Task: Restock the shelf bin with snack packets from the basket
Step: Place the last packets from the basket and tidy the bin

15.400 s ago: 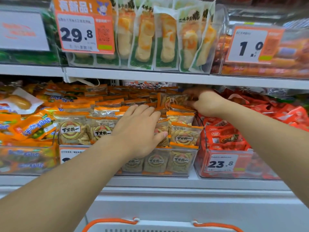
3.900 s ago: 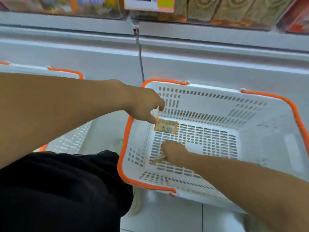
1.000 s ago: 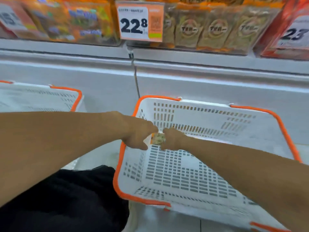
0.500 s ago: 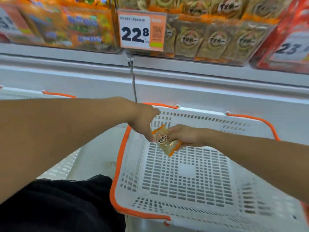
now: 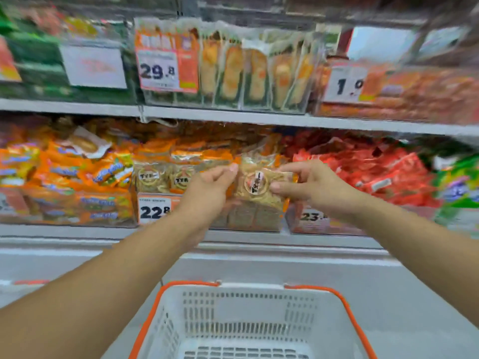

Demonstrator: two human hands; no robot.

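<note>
Bright, even store light — heavy motion blur throughout, wide-angle bending at the edges.

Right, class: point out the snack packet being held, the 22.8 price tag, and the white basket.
snack packet [image 5: 255, 183], head view, on its round printed label.
22.8 price tag [image 5: 153, 211], head view, on the large black digits.
white basket [image 5: 250, 287], head view, on the far rim's white middle.

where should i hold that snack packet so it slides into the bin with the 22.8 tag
Pinch the snack packet by its flat side edges, as the left hand and right hand do now, coming from the front. It is thin and stands nearly upright facing out, like the rows in the shelf bin, so edge grips probably leave its lower end free to drop in.
</note>
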